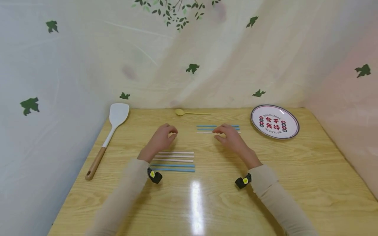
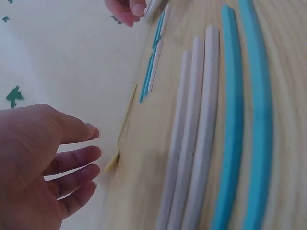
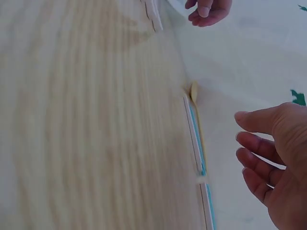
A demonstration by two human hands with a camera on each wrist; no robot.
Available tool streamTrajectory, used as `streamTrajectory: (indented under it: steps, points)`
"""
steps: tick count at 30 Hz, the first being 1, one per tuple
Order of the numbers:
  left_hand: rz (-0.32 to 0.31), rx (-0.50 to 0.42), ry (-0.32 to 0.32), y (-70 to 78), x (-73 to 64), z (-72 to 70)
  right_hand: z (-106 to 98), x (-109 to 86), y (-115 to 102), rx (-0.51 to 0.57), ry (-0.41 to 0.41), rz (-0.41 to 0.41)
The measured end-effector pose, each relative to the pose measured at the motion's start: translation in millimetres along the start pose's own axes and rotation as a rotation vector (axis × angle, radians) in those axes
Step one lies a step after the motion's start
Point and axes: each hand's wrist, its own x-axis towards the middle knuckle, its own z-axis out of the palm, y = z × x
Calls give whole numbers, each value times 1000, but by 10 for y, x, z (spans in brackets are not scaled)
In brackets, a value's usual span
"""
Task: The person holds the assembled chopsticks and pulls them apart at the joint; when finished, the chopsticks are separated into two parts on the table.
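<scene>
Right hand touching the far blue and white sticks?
Apart: the right wrist view shows a strip of backdrop between the right hand and the far sticks.

On the round white plate [image 1: 275,122] at the right of my head view, I read four large red characters [image 1: 272,124], 食不 above 我待. The curved upper lettering [image 1: 272,116] appears to end "The Moment"; the lower lettering [image 1: 273,132] and side badges [image 1: 284,126] are too small for me.
</scene>
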Motion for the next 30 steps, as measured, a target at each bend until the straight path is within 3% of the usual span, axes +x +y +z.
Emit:
streamTrajectory:
  steps: [5, 14, 18, 22, 30]
  points:
    - [-31, -29, -11, -256, -294, -111, 142, -1, -123, 42, -69, 2]
    - [21, -47, -29, -537, -649, -133, 437, 25, -339, 87, -156, -16]
    - [51, -73, -34, -582, -679, -99, 560, 27, -440, 107, -211, 3]
    - [58, -80, -43, -597, -663, -51, 664, 41, -479, 71, -250, -38]
    - [55, -58, -9, -607, -633, 10, 744, 82, -511, -3, -257, -102]
